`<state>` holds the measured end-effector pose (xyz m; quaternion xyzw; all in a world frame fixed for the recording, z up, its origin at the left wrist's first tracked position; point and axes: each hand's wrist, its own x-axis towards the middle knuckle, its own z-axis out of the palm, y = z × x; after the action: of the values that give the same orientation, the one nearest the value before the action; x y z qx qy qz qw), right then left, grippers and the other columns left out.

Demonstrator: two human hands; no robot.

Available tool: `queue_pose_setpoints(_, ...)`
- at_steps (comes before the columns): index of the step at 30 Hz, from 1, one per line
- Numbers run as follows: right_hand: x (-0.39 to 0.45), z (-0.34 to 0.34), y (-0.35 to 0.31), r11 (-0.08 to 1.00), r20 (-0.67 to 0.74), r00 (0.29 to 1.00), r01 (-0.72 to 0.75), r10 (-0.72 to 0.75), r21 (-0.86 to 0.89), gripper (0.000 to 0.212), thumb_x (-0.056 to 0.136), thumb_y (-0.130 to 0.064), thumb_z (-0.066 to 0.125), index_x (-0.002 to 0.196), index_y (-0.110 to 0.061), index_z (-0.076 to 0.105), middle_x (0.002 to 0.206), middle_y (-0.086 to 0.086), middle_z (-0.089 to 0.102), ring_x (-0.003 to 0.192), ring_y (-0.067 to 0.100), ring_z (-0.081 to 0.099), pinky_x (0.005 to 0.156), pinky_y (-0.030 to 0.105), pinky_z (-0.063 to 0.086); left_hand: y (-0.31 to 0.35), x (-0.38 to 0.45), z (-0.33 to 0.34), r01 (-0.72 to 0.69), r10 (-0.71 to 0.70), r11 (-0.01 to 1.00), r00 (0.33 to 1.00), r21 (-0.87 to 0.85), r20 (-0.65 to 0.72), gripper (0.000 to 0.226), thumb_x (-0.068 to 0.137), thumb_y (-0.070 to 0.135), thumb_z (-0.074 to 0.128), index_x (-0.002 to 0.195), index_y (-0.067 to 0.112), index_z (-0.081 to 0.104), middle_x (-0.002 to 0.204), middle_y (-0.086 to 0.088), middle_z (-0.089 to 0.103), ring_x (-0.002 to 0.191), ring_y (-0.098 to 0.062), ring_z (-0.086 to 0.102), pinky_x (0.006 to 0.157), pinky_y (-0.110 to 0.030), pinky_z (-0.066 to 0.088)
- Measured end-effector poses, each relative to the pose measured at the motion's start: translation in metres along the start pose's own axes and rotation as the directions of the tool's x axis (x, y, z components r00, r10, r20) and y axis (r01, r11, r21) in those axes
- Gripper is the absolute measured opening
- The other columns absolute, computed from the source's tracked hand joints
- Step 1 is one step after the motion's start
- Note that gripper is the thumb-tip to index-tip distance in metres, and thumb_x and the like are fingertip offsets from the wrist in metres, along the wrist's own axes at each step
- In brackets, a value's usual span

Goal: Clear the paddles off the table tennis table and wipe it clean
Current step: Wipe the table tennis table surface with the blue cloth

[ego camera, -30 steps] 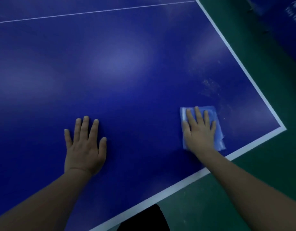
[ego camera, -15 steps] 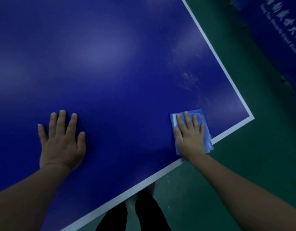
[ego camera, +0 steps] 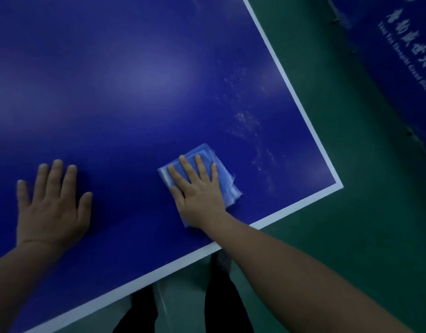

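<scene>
Table (ego camera: 135,80) surface, deep blue with a white border line, runs to 2 visible edges that meet at the near right corner; beyond both edges lies green floor (ego camera: 351,236), and a wide stretch of bare blue top extends away from the hands toward the far side and the left. Pale specks and smears (ego camera: 245,121) dot the top along the right edge, between the cloth and the far side. The cloth (ego camera: 221,181) is 1 folded light-blue piece, its layers showing at the frayed right side, lying flat near the near edge and short of the near right corner. The right hand (ego camera: 197,193) presses down on it with fingers straight and slightly spread, nothing curled around it. The left hand (ego camera: 51,210) rests flat on the bare top well to the left, fingers straight and apart, holding nothing. A blue barrier (ego camera: 399,56) with white lettering stands past the right edge. 2 dark trouser legs (ego camera: 221,304) show below the near edge.
</scene>
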<state>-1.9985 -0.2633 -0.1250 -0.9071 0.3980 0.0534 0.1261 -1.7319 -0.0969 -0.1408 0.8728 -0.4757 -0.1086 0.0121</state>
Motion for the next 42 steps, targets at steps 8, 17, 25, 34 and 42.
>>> queue_pose_setpoints(8, 0.026, -0.044, 0.185, 0.976, 0.026, 0.976, -0.216, 0.217, -0.026, 0.055, 0.103, -0.054, 0.016, 0.156, -0.043, 0.006, 0.166, -0.013, -0.006, 0.152, 0.019, -0.014, 0.121, 0.053, -0.01, 0.2, -0.069, 0.016, 0.021, -0.026, 0.992, 0.999, -0.124, -0.043, 0.07, 0.099, 0.05, 0.021, 0.155, 0.007, 0.026, 0.165, -0.012, 0.016, 0.153, -0.025, 0.006, 0.122, -0.038, -0.013)
queue_pose_setpoints(17, -0.063, -0.049, 0.302, 0.91, 0.0, 0.91, -0.414, 0.414, -0.013, 0.057, 0.102, -0.054, 0.009, 0.155, -0.041, -0.007, 0.164, -0.01, -0.013, 0.151, 0.022, -0.019, 0.121, 0.054, -0.008, 0.267, -0.096, 0.035, 0.133, -0.139, 0.985, 0.989, -0.106, -0.047, 0.069, 0.1, 0.049, 0.016, 0.157, 0.011, 0.016, 0.166, -0.005, 0.006, 0.154, -0.02, -0.004, 0.123, -0.046, -0.008)
queue_pose_setpoints(25, -0.017, -0.064, 0.321, 0.873, 0.009, 0.874, -0.485, 0.486, 0.057, 0.057, 0.103, -0.049, 0.013, 0.158, -0.039, 0.004, 0.167, -0.007, -0.007, 0.152, 0.026, -0.011, 0.12, 0.059, -0.005, 0.193, -0.117, 0.029, 0.309, -0.31, 0.948, 0.951, -0.072, 0.004, 0.072, 0.099, 0.053, 0.013, 0.158, 0.012, 0.019, 0.167, -0.004, 0.007, 0.154, -0.02, -0.004, 0.122, -0.047, -0.01)
queue_pose_setpoints(34, -0.074, -0.032, 0.259, 0.948, 0.11, 0.956, 0.287, -0.274, -0.139, 0.056, 0.1, -0.053, 0.024, 0.154, -0.039, 0.021, 0.165, -0.005, 0.016, 0.153, 0.028, 0.004, 0.119, 0.061, 0.005, 0.189, -0.13, 0.042, 0.307, -0.309, 0.949, 0.951, -0.067, -0.023, 0.071, 0.098, 0.053, 0.017, 0.156, 0.013, 0.024, 0.167, -0.007, 0.011, 0.154, -0.023, -0.003, 0.122, -0.046, -0.012)
queue_pose_setpoints(42, -0.016, -0.049, 0.252, 0.914, -0.025, 0.914, -0.405, 0.405, 0.015, 0.057, 0.103, -0.047, 0.011, 0.158, -0.035, 0.005, 0.167, -0.001, -0.004, 0.153, 0.032, -0.007, 0.118, 0.065, 0.0, 0.187, -0.13, 0.042, 0.288, -0.291, 0.955, 0.956, -0.066, -0.036, 0.071, 0.099, 0.054, 0.016, 0.157, 0.013, 0.023, 0.167, -0.007, 0.011, 0.154, -0.024, -0.003, 0.122, -0.052, -0.006)
